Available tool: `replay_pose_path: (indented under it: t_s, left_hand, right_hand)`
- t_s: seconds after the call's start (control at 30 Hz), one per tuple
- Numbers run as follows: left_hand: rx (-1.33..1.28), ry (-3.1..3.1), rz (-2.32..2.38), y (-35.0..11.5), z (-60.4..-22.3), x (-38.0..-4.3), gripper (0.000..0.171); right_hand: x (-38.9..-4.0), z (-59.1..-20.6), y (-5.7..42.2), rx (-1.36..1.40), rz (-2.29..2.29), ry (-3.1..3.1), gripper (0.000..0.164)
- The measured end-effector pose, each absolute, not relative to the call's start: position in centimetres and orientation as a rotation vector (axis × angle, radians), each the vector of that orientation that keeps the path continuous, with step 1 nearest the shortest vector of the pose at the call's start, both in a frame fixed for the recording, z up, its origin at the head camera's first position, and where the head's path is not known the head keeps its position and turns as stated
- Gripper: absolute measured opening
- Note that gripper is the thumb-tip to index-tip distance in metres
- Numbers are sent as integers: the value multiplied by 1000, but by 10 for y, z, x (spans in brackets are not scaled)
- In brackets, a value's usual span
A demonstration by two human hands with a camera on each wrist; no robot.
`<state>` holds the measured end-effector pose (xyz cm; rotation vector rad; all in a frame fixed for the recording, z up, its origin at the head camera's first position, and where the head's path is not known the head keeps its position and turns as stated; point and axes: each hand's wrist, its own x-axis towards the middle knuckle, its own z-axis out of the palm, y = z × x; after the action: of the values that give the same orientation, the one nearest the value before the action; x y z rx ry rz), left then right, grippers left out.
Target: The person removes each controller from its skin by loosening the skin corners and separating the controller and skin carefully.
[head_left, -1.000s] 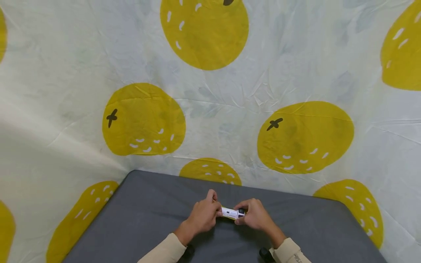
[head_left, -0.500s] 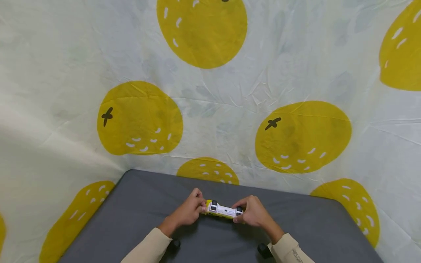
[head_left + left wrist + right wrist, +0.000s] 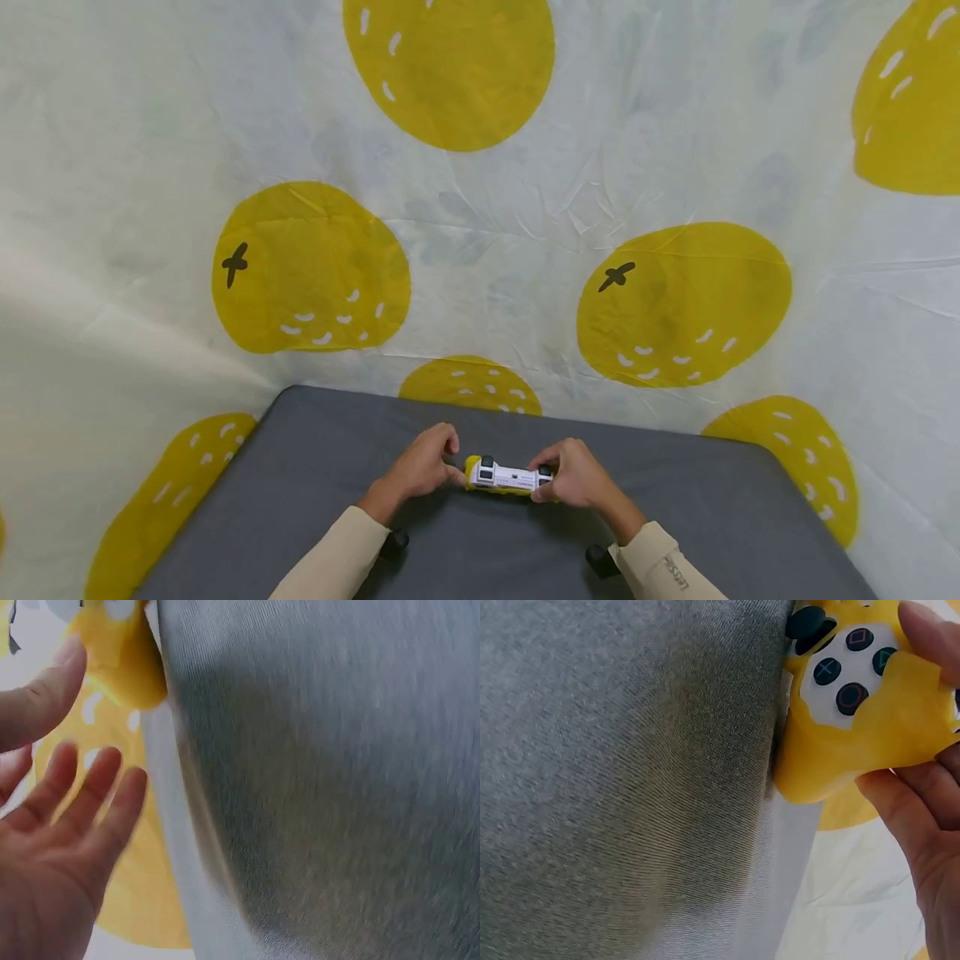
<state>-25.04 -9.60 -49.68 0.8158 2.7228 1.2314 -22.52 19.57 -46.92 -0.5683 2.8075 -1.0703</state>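
A game controller (image 3: 513, 478) in a yellow cover is over the grey surface, its white edge with black triggers turned toward the head camera. My right hand (image 3: 581, 479) grips its right end. In the right wrist view, the controller (image 3: 829, 754) shows four-symbol round buttons and a black thumbstick, with fingers on one side and the thumb (image 3: 930, 637) on the other. Just off the left end is my left hand (image 3: 416, 468), its fingers spread and loosely bent. The left wrist view shows that hand (image 3: 67, 832) holding nothing, near the yellow grip (image 3: 131, 660).
A grey-covered table (image 3: 300, 467) lies under both hands. Behind and beside it hangs a pale cloth (image 3: 495, 275) printed with big yellow fruit. Black wrist devices (image 3: 602, 560) sit below the cuffs of both beige sleeves (image 3: 333, 550).
My left hand has moved left off the controller and let go, its fingers opening. More of the controller's left end shows. The right hand has kept its grip. The head view has shifted slightly.
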Motion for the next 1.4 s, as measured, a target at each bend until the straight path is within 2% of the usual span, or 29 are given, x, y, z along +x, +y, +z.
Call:
replay_pose_path:
  t_s: [0.07, 0.17, 0.27, 0.5, 0.8, 0.97, 1.23, 1.4]
  left_hand:
    - [849, 2636, 1229, -94, -495, -250, 41]
    - [911, 2526, 1205, -88, -498, -248, 58]
    - [926, 2565, 1167, -82, -505, -247, 63]
    - [834, 2663, 1231, -78, -512, -242, 56]
    - [794, 2488, 1422, -75, -501, -243, 42]
    - [770, 2416, 1534, -76, -488, -242, 44]
    - [778, 2373, 1613, -76, -465, -240, 47]
    - [782, 2348, 1643, -76, -451, -239, 46]
  right_hand:
    - [-224, -470, 197, -570, -1108, 2780, 28]
    - [-223, -473, 199, -545, -1170, 2766, 28]
    - [-221, -479, 201, -530, -1230, 2757, 30]
    - [-209, -497, 212, -636, -1340, 2669, 55]
    - [-203, -488, 217, -588, -1561, 2675, 47]
    - [-204, -474, 221, -567, -1704, 2632, 49]
    - [-194, -447, 218, -369, -1804, 2673, 49]
    - [-188, -435, 218, -402, -1869, 2706, 49]
